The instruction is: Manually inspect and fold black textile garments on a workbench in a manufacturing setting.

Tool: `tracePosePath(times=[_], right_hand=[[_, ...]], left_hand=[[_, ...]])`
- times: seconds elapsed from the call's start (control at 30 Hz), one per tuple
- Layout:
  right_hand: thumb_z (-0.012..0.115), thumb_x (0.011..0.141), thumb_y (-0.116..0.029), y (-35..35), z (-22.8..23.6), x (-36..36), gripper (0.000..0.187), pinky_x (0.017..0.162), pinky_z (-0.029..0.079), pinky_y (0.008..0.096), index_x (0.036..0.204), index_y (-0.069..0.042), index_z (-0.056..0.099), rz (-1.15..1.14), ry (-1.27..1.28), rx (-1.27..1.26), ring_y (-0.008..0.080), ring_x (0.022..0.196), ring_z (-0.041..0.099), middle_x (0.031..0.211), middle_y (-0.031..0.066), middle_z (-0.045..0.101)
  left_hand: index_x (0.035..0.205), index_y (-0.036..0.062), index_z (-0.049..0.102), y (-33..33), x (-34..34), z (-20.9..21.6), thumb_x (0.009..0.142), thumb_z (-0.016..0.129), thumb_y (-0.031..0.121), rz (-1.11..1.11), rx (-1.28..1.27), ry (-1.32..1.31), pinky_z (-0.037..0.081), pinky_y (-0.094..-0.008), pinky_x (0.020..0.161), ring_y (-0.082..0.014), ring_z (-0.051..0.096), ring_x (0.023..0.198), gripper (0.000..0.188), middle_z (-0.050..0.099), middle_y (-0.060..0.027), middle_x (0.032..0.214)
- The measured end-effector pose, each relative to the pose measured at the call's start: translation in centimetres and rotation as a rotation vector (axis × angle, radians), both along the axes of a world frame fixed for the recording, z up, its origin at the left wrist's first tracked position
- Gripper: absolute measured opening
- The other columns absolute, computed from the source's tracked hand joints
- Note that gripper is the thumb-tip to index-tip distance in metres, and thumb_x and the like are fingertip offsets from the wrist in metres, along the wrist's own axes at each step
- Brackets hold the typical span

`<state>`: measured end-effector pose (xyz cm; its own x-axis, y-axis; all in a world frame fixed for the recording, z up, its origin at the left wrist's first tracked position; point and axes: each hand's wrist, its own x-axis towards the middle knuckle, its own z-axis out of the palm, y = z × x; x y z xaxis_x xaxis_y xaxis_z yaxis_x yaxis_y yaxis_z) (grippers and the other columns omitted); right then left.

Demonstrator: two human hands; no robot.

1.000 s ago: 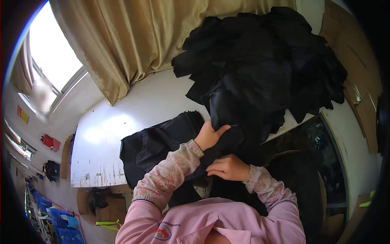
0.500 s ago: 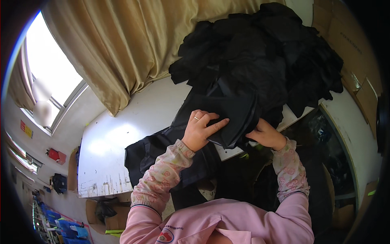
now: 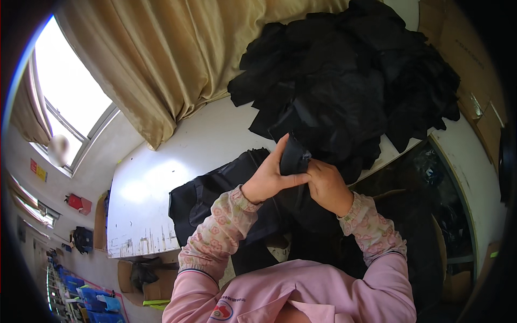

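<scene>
A folded piece of black fabric is held upright in front of me, its edge facing up. My left hand grips it from the left, with the thumb on the near side and the index finger stretched along the far side. Close against it, my right hand pinches the fabric's right edge with curled fingers. Just beyond both hands rises a large heap of black fabric pieces. To the left of my left hand, more black cloth lies flat and hangs toward me.
The white table extends to the left, with a scuffed front edge. A gold curtain hangs down to its back edge. Cardboard stands at the far right. An open cardboard box sits below the table at left.
The fabric was spread wide and curved between my hands; now it is folded narrow and upright. My right hand has moved left, close to my left hand.
</scene>
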<state>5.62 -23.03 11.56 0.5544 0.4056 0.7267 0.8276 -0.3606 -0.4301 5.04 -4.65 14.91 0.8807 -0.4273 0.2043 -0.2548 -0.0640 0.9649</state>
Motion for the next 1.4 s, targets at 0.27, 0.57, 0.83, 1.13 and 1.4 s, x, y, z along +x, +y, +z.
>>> tracePosePath(times=[0.27, 0.57, 0.83, 1.13, 1.4], right_hand=[[0.052, 0.078, 0.016, -3.1, 1.7, 1.1, 0.036, 0.083, 0.05, 0.0307, 0.111, 0.001, 0.059, 0.072, 0.226, 0.292, 0.0278, 0.097, 0.064, 0.106, 0.0159, 0.064], [0.073, 0.078, -0.004, -6.0, 8.4, 3.8, 0.019, 0.067, 0.051, 0.0238, 0.095, 0.0, 0.064, -0.134, -0.291, 0.375, 0.0178, 0.075, 0.067, 0.084, 0.0071, 0.069], [0.07, 0.082, -0.018, -2.5, 5.8, 9.4, 0.026, 0.066, 0.049, 0.0286, 0.104, -0.005, 0.063, -0.157, -0.235, -0.046, 0.0226, 0.079, 0.065, 0.091, 0.0074, 0.066], [0.071, 0.079, -0.013, -3.8, 10.8, 1.1, 0.032, 0.081, 0.049, 0.0335, 0.108, -0.004, 0.061, 0.118, -0.014, 0.134, 0.0251, 0.089, 0.062, 0.095, 0.0098, 0.064], [0.069, 0.078, -0.008, -0.6, 6.1, 0.9, 0.03, 0.066, 0.049, 0.0333, 0.105, -0.003, 0.058, -0.02, -0.19, -0.039, 0.0236, 0.074, 0.058, 0.085, 0.0072, 0.054]], left_hand=[[0.123, -0.0054, 0.054, 2.4, 0.1, -1.0, 0.075, 0.04, -0.013, 0.069, -0.38, 0.45, 0.045, -0.0248, 0.092, -0.0155, 0.059, 0.105, 0.051, 0.063, -0.0083, 0.112], [0.104, -0.005, 0.06, 0.8, -1.9, -0.8, 0.086, 0.069, 0.03, -0.453, 0.656, -0.148, 0.048, -0.0296, 0.078, -0.0196, 0.063, 0.09, 0.04, 0.065, -0.0174, 0.097], [0.095, 0.0002, 0.064, 0.0, -3.5, -0.9, 0.08, 0.075, 0.008, -0.416, -0.039, 0.28, 0.046, -0.0266, 0.076, -0.0099, 0.056, 0.082, 0.02, 0.064, 0.0007, 0.089], [0.126, 0.0038, 0.053, 3.9, -1.3, -4.1, 0.078, 0.068, 0.0, -0.093, -0.646, 0.372, 0.045, -0.0327, 0.095, -0.0208, 0.059, 0.109, 0.051, 0.061, -0.0081, 0.119], [0.133, 0.0042, 0.038, 0.2, -0.4, -0.4, 0.09, 0.062, 0.014, 0.173, -0.5, 0.117, 0.041, -0.0285, 0.094, -0.0138, 0.052, 0.108, 0.05, 0.052, -0.0053, 0.123]])
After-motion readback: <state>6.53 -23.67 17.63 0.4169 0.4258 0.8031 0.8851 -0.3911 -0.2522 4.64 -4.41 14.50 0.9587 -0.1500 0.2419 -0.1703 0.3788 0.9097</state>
